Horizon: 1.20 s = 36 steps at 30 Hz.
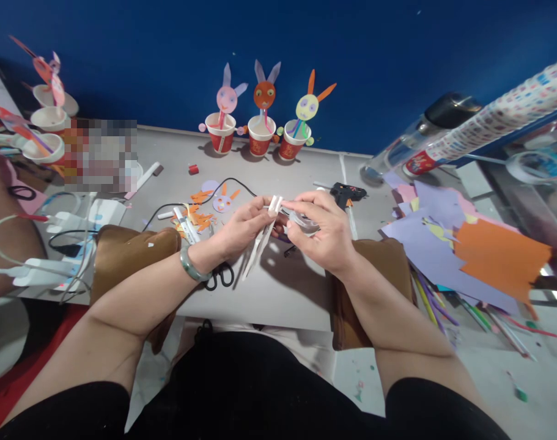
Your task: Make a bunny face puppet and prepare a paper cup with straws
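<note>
Left hand (245, 226) pinches white strips (258, 245), best kept aligned, left of the black glue gun (346, 194), while the half-curled right hand (329, 232) holds what looks like clear tape (308, 227).

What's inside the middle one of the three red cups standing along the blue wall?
Inside the middle cup, thin coloured stems rise to an orange rabbit head. The cup's front wall covers its bottom and the stems' lower ends.
</note>
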Tool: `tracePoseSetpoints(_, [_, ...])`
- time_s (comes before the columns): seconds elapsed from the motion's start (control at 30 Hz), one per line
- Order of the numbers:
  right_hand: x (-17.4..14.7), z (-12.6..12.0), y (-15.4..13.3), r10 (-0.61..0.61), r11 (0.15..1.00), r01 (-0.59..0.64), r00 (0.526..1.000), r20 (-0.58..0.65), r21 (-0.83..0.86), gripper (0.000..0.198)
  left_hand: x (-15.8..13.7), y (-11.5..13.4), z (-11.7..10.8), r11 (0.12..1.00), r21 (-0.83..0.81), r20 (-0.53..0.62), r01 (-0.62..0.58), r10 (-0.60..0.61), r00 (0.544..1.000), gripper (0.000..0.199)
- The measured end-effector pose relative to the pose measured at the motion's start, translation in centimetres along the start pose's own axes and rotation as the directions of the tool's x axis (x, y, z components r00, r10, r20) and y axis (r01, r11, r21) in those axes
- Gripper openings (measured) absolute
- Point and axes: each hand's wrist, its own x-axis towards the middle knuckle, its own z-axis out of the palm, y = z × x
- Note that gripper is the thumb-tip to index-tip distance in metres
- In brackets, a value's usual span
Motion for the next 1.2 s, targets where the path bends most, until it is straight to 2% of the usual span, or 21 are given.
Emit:
tracePoseSetpoints(0.2, [0.0,0.1,0.0,0.007,1.000,-0.008,0.999,0.047,0.025,0.041,0.1,0.3,-0.4,0.999,-0.003,-0.007,0.038,-0.038,0.999,0.022])
tracePoseSetpoints(0.33, [-0.1,0.4,-0.1,-0.007,1.000,0.005,0.998,0.064,0.026,0.039,0.2,0.3,-0.5,0.999,-0.041,-0.062,0.035,-0.037,0.997,0.016])
tracePoseSetpoints(0.57, [-0.2,0.4,-0.2,0.009,1.000,-0.010,0.996,0.091,0.011,0.036,0.5,0.7,-0.4,0.998,0.045,-0.202,-0.032,0.041,0.978,0.032])
tracePoseSetpoints(0.83, [0.1,0.2,-0.4,-0.011,0.996,0.005,0.997,0.071,0.090,0.033,0.1,1.4,-0.3,0.999,-0.035,-0.195,0.022,-0.029,0.980,0.030])
tracePoseSetpoints(1.03, [0.2,0.1,-0.1,0.056,0.990,-0.073,0.989,0.140,0.123,0.038,0.2,1.7,-0.8,0.989,-0.085,-0.171,0.120,-0.133,0.976,0.029])
tracePoseSetpoints(1.2, [0.3,0.3,0.1,0.092,0.975,-0.130,0.974,0.207,0.179,0.036,0.3,1.7,-1.0,0.988,-0.078,-0.117,0.132,-0.140,0.983,0.031])
